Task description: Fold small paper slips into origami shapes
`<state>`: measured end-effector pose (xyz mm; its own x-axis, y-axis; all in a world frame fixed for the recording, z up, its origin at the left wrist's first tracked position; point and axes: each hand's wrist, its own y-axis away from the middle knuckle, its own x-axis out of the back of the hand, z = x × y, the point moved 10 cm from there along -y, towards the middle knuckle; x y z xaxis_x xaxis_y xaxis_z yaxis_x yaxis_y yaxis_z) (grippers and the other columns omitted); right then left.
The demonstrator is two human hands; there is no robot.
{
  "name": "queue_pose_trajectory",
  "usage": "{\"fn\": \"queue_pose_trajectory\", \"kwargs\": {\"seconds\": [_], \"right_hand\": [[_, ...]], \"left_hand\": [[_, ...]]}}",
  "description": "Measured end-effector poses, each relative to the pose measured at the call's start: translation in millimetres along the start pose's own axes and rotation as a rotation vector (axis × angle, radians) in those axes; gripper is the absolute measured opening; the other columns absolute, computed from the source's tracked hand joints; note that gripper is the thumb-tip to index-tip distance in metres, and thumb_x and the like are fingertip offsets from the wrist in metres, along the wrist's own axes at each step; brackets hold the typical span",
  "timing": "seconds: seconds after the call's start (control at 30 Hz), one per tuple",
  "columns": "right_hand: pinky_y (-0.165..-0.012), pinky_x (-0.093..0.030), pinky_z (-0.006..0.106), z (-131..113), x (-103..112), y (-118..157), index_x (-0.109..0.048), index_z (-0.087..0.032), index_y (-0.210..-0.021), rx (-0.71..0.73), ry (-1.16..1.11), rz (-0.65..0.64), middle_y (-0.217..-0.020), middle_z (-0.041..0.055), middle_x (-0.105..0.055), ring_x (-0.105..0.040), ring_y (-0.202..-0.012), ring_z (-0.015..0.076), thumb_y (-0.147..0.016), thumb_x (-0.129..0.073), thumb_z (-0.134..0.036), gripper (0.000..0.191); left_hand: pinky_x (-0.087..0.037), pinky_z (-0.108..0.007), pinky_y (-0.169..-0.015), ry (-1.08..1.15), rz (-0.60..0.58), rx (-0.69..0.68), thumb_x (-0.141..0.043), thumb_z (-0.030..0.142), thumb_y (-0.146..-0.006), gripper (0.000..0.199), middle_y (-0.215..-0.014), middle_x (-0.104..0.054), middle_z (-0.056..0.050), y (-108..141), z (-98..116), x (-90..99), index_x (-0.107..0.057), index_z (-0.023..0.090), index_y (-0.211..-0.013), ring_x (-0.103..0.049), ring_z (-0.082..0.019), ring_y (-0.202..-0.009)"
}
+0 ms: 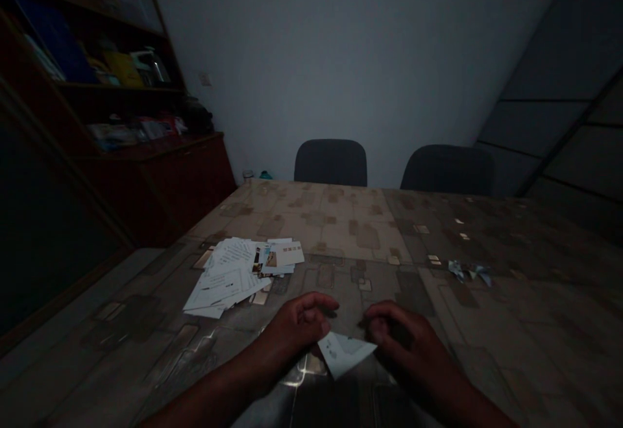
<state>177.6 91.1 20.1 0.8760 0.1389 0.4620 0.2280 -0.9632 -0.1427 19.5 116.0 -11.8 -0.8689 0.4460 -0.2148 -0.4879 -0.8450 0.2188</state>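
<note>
A small piece of white folded paper, roughly triangular with a point towards me, is between my two hands just above the near part of the table. My left hand grips its upper left corner by the thumb, the index finger reaching forward above it. At the right corner, my right hand is curled with thumb and fingers closed on the paper's tip. Faint printing shows on the paper's left side.
A spread pile of printed papers and cards lies to the left on the patterned tablecloth. Folded paper shapes rest at the right. Two dark chairs stand beyond the far edge, and a cabinet fills the left side.
</note>
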Motion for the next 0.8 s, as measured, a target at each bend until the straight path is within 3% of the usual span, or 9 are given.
{"fn": "queue_pose_trajectory", "kwargs": {"seconds": [0.13,0.23,0.3,0.43,0.5,0.6,0.7,0.8], "right_hand": [[-0.075,-0.046,0.033,-39,-19,7,-0.063,-0.021,-0.104,0.435,0.190,-0.105,-0.094,0.0078,-0.067,-0.060,-0.086,0.0211,-0.091,-0.054,-0.027,0.017],[-0.069,-0.044,0.032,-48,-28,14,-0.063,-0.021,-0.094,0.608,0.326,-0.113,-0.085,0.0067,-0.068,-0.059,-0.079,0.0192,-0.096,-0.046,-0.024,0.018],[-0.066,-0.041,0.031,-46,-29,16,-0.062,-0.021,-0.088,0.643,0.451,-0.080,-0.082,0.0049,-0.069,-0.058,-0.075,0.0178,-0.096,-0.046,-0.019,0.018],[-0.065,-0.037,0.031,-46,-33,25,-0.061,-0.021,-0.083,0.719,0.692,-0.057,-0.078,0.0022,-0.068,-0.055,-0.070,0.0160,-0.095,-0.048,-0.011,0.020],[-0.064,-0.037,0.030,-45,-36,27,-0.061,-0.021,-0.079,0.707,0.747,-0.075,-0.075,0.0018,-0.067,-0.054,-0.069,0.0157,-0.093,-0.049,-0.009,0.023],[-0.063,-0.036,0.030,-42,-38,27,-0.059,-0.021,-0.071,0.647,0.763,-0.097,-0.071,0.0013,-0.065,-0.053,-0.068,0.0158,-0.091,-0.049,-0.008,0.026],[-0.065,-0.037,0.031,-37,-43,25,-0.058,-0.021,-0.068,0.592,0.773,-0.165,-0.069,0.0002,-0.064,-0.053,-0.068,0.0160,-0.088,-0.053,-0.007,0.025],[-0.068,-0.037,0.032,-28,-46,22,-0.058,-0.021,-0.071,0.504,0.777,-0.267,-0.075,0.0001,-0.065,-0.054,-0.073,0.0167,-0.081,-0.061,-0.006,0.018]], "left_hand": [[-0.036,-0.023,-0.055,-0.019,-0.077,0.020,-0.074,0.032,-0.071,0.043,-0.066,-0.053,0.005,-1,-6,-9.5,-0.058,0.013,-0.107,-0.046,-0.009,-0.054],[-0.036,-0.022,-0.054,-0.080,-0.130,0.020,-0.069,0.027,-0.072,0.041,-0.066,-0.052,0.006,-5,-14,-16.6,-0.056,0.015,-0.109,-0.045,-0.008,-0.053],[-0.037,-0.022,-0.056,-0.207,-0.087,-0.051,-0.063,0.024,-0.075,0.035,-0.071,-0.054,0.004,-6,-9,-13.7,-0.057,0.015,-0.109,-0.047,-0.010,-0.058],[-0.041,-0.026,-0.069,-0.655,0.033,-0.382,-0.054,0.016,-0.082,0.015,-0.085,-0.060,-0.002,8,24,-10.3,-0.065,0.016,-0.094,-0.055,-0.016,-0.078],[-0.042,-0.028,-0.077,-0.816,-0.015,-0.494,-0.052,0.012,-0.085,0.016,-0.088,-0.063,-0.004,17,31,-17.6,-0.067,0.017,-0.088,-0.057,-0.018,-0.086],[-0.041,-0.030,-0.081,-1.001,-0.156,-0.596,-0.050,0.008,-0.087,0.024,-0.098,-0.067,-0.006,28,24,-30.8,-0.069,0.020,-0.094,-0.058,-0.019,-0.093],[-0.040,-0.030,-0.080,-1.084,-0.242,-0.601,-0.054,0.012,-0.089,0.024,-0.105,-0.068,-0.005,32,8,-34.9,-0.067,0.024,-0.105,-0.058,-0.020,-0.093],[-0.040,-0.029,-0.080,-1.054,-0.179,-0.439,-0.058,0.025,-0.091,0.023,-0.101,-0.068,-0.003,28,-6,-21.4,-0.064,0.027,-0.113,-0.059,-0.019,-0.091]]}}
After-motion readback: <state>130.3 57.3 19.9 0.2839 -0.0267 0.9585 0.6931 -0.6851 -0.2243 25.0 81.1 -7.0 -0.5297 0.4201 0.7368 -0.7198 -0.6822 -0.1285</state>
